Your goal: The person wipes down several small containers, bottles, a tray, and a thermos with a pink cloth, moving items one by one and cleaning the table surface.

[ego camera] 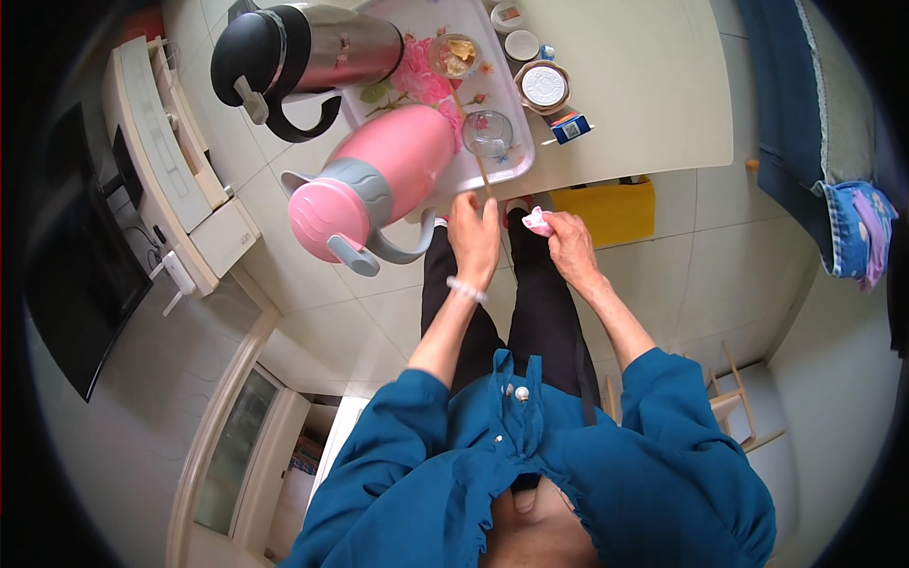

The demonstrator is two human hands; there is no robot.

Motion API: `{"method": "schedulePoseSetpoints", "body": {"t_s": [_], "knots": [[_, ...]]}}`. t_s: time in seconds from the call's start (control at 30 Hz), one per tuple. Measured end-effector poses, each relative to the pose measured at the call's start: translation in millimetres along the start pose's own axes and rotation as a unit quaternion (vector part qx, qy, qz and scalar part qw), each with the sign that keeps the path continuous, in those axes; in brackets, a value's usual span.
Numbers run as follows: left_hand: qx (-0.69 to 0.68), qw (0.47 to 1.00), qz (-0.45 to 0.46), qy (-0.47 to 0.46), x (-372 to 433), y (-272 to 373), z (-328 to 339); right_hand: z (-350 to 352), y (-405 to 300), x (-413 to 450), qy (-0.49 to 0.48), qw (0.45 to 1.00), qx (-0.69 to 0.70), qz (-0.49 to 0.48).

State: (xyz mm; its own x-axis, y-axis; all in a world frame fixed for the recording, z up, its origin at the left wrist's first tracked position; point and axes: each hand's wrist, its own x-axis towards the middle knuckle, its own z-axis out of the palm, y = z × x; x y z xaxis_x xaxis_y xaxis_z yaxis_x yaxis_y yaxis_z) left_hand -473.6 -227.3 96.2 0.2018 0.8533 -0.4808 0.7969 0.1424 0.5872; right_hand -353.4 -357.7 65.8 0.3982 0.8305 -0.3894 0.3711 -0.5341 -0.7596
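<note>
My left hand [474,234], with a beaded bracelet at the wrist, is at the tray's near edge. Its fingertips are beside the near end of a thin wooden stick [485,174]; whether they grip it is unclear. Held in the fingers of my right hand [568,245] is a small, crumpled pink-and-white piece [538,221], cloth or paper. On the floral tray [522,160] stand a clear glass [487,133] and another glass with tan pieces inside [454,55]. A pink vacuum jug [401,160] with grey handle is left of my left hand; a steel jug [348,46] is behind it.
Lidded jars [544,85] and a small blue box [570,128] stand on the pale table [639,92], right of the tray. A yellow item [618,213] is below the table's edge. At left are a cabinet [220,238] and a dark television screen [85,284].
</note>
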Motion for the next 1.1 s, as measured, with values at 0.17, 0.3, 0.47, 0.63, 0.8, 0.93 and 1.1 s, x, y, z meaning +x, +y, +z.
{"method": "schedulePoseSetpoints", "body": {"t_s": [0.17, 0.3, 0.47, 0.63, 0.8, 0.93, 1.1], "knots": [[0.107, 0.993, 0.014, 0.051, 42.8, -13.7, 33.6, 3.8, -7.5, 3.5, 0.062, 0.996, -0.03, -0.048], [0.115, 0.993, -0.022, 0.007, 62.5, -13.7, 40.4, 6.0, -7.9, 8.6, 0.074, 0.996, -0.032, -0.049], [0.038, 0.997, -0.071, -0.002, 71.1, -20.3, 37.6, 13.1, -9.2, 12.9, 0.068, 0.996, -0.019, -0.054], [-0.032, 0.997, -0.069, -0.009, 42.7, -31.2, 23.8, 15.2, -14.2, 7.2, 0.061, 0.997, -0.02, -0.053], [-0.025, 1.0, 0.007, -0.014, -0.9, -6.3, 5.0, 10.5, -8.4, 3.6, 0.065, 0.996, -0.03, -0.044], [-0.106, 0.993, 0.014, -0.045, -5.3, 23.4, -2.1, 8.9, -8.1, 5.2, 0.065, 0.996, -0.03, -0.045], [-0.058, 0.996, 0.063, -0.01, 31.0, 39.2, 8.2, 7.6, -12.9, 6.5, 0.06, 0.997, -0.028, -0.039]]}}
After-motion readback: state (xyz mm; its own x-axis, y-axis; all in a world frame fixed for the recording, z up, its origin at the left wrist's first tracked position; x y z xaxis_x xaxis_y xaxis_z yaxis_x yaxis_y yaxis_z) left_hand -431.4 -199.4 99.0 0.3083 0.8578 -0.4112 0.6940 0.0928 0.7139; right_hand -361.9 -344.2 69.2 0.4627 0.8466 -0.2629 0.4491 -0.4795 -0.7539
